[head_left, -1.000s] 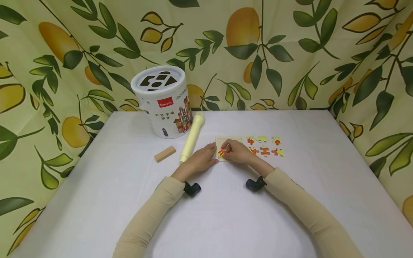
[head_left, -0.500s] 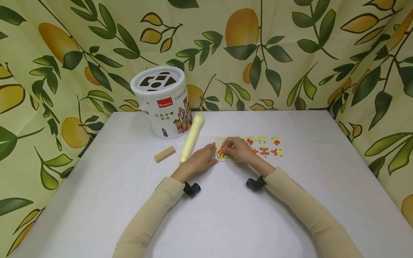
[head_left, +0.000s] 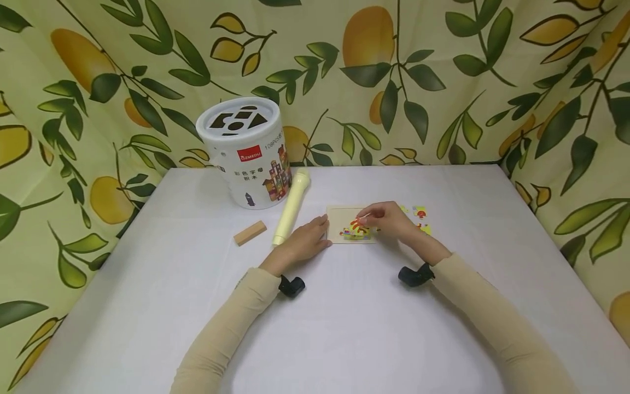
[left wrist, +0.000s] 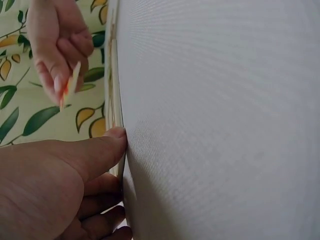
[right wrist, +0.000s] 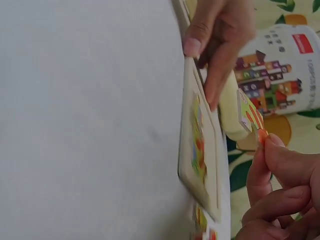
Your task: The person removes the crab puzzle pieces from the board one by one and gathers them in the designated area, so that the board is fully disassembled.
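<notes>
Bearings by clock face, tray at centre, 12 o'clock away from the person.

Tray (head_left: 338, 218): one, pale, shallow, rimmed; flat on the table (head_left: 339, 328). Laid inside, toward 6 o'clock: coloured pieces (head_left: 349, 236), partly hidden in the head view.

Piece (head_left: 357, 225): one, red and yellow-green, thin, held clear of the tray — raised above its floor, tilted in the right wrist view.

Right hand (head_left: 390, 220): at 3 o'clock, reaching over the tray's rim; thumb and forefinger pinch the piece by its edge, remaining fingers curled in loosely.

Left hand (head_left: 306, 239): at 9 o'clock, fingers mostly extended, thumb spread from them; touching the tray's side and gripping nothing.

Loose pieces (head_left: 420, 212): several, yellow with red, on the table at 3 o'clock, beyond the right hand; number uncertain, the hand covering some.

Tube (head_left: 290, 212): one, pale yellow, lying between 9 and 10 o'clock, near end close to the left wrist.

Block (head_left: 250, 233): one, plain wood, at 9 o'clock, past the tube.

Tub (head_left: 246, 183): one, white, upright, at 10 o'clock; shape-cut lid (head_left: 238, 120), red label (head_left: 249, 154). The tube lies just beside it.

Cloth (head_left: 315, 33): fruit-and-leaf print, hung at 12 o'clock — behind everything.
</notes>
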A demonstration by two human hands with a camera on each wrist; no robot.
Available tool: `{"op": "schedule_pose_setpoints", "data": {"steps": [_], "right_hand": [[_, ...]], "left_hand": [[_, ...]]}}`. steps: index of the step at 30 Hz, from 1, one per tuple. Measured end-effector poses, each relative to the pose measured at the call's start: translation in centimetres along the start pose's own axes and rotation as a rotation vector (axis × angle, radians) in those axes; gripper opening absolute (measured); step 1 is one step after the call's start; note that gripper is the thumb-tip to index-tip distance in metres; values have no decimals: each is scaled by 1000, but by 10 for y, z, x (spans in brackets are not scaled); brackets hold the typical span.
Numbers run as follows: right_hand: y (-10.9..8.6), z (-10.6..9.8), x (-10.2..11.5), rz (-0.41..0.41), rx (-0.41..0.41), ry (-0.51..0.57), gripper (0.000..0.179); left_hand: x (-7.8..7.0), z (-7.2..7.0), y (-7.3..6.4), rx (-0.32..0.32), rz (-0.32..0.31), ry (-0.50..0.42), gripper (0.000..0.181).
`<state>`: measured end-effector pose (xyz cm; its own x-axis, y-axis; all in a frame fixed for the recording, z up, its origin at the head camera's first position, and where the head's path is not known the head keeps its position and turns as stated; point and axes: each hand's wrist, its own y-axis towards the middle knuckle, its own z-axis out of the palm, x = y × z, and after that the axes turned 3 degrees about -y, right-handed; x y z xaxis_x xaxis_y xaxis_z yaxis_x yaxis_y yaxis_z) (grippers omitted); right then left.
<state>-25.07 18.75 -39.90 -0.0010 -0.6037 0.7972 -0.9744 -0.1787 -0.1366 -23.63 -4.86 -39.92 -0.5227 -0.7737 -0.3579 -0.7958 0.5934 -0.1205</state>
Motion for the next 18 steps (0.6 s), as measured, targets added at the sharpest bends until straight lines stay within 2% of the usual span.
{"op": "schedule_pose_setpoints", "data": {"steps": [5,9,18], "right_hand": [[-19,-22,-15,55,5,-40,26],[-31,-30,-29,95,22,-96,26],[-41,-23,-43,77,20,-126,20]], "left_hand": [[0,1,0,-11,8,5,57],[1,1,0,-9,16,5,56],[1,0,0,-11,23,3,56]]}}
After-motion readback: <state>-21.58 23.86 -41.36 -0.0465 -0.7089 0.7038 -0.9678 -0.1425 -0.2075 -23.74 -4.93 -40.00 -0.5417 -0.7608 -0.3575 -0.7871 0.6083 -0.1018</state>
